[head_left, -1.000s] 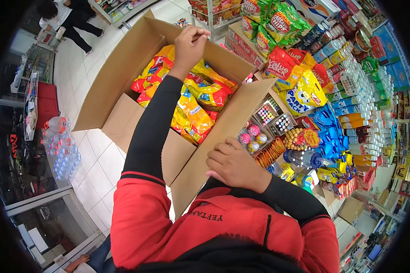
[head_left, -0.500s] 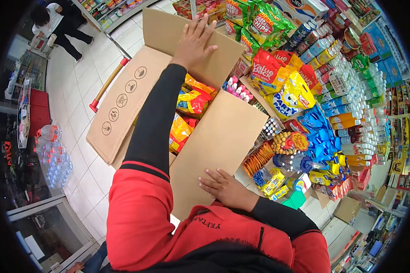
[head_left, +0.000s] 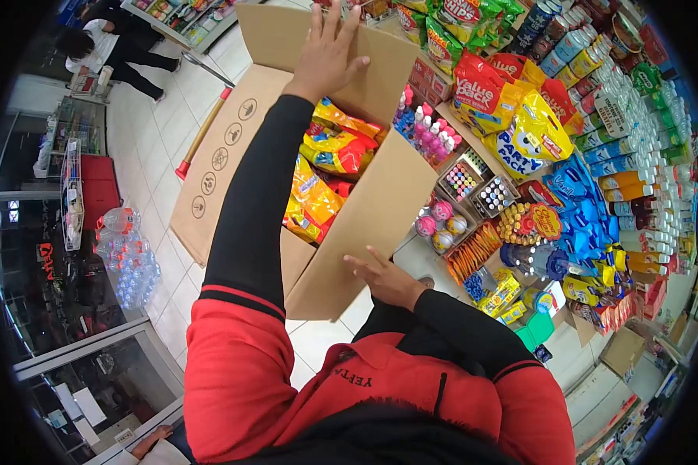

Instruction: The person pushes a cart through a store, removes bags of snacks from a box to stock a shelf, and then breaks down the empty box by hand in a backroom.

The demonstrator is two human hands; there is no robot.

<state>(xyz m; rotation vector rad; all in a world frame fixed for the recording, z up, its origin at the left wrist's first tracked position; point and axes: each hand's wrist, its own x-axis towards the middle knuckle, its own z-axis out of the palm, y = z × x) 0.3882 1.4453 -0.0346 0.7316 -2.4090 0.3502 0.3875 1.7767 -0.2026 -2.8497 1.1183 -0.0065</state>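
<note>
A brown cardboard box (head_left: 233, 163) stands in front of me with its flaps apart, and yellow and red packets (head_left: 337, 147) lie inside it. My left hand (head_left: 329, 54) is spread against the upright far flap (head_left: 275, 39), fingertips at its top edge. On the right-hand flap (head_left: 380, 198), which slants outward, rest the fingers of my right hand (head_left: 384, 277), slightly apart. Neither hand grips anything. My left forearm hides part of the box's left side.
Beyond the right flap is a dense display of snack bags (head_left: 531, 136), lollipops (head_left: 527, 225) and bottles (head_left: 628, 182). A trolley handle (head_left: 202, 136) is at the left. Bottle packs (head_left: 128, 260) stand on the tiled floor. A person (head_left: 108, 46) is at the upper left; another's arm shows at bottom left.
The right flap has swung up to a steeper slant, showing more packets and the display's small items. My right hand has moved up with it; my left hand stays on the far flap.
</note>
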